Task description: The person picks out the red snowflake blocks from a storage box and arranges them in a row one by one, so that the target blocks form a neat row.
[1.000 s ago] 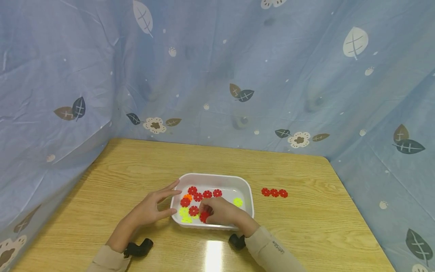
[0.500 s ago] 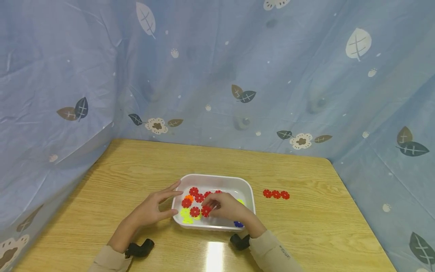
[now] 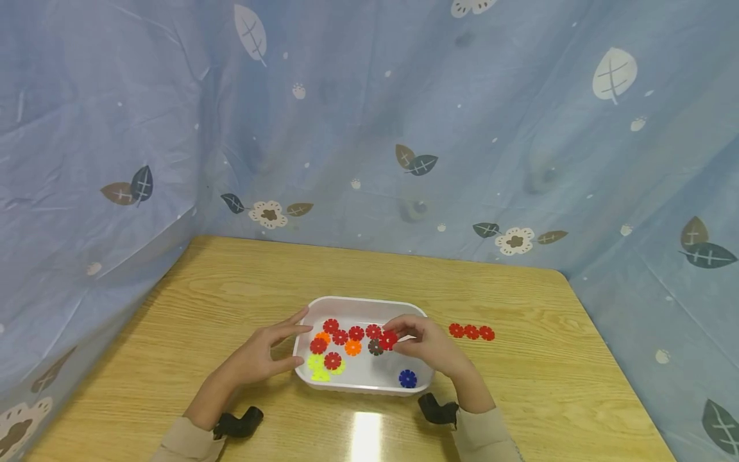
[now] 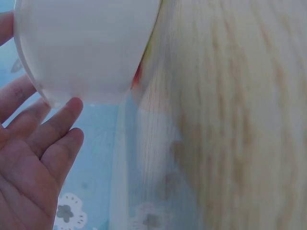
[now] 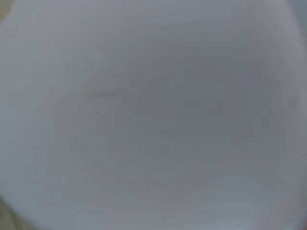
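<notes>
Right hand [image 3: 424,345] is pinching a red disc [image 3: 389,340], notched like a little flower, over the right part of the white tray [image 3: 369,378], lower middle of the frame. Left hand [image 3: 254,353] has its fingertips against the tray's left rim. Inside it's a jumble: 6 red pieces [image 3: 332,360], 2 orange ones [image 3: 353,347], a few bright yellow ones [image 3: 315,362] bunched lower left, 1 dark brown [image 3: 376,347], plus 1 blue [image 3: 407,378] lower right. Another 3 reds [image 3: 471,332] lie flat in a row, right of the tray.
</notes>
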A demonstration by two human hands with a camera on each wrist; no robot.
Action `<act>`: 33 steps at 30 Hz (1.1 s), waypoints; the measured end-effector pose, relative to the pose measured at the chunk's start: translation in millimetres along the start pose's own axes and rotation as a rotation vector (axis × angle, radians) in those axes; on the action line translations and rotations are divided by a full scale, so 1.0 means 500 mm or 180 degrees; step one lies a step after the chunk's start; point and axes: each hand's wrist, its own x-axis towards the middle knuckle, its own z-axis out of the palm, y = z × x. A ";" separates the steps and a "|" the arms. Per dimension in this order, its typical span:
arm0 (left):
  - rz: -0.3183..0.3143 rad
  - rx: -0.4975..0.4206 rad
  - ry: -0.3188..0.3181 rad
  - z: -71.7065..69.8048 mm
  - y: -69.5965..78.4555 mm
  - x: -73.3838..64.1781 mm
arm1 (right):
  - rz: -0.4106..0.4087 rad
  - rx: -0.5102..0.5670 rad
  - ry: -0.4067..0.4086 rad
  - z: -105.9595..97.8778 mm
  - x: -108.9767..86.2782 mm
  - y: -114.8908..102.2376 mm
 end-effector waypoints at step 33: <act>-0.0031 0.0076 -0.0010 0.000 0.002 -0.001 | 0.0358 0.0722 0.2067 -0.201 -0.165 0.116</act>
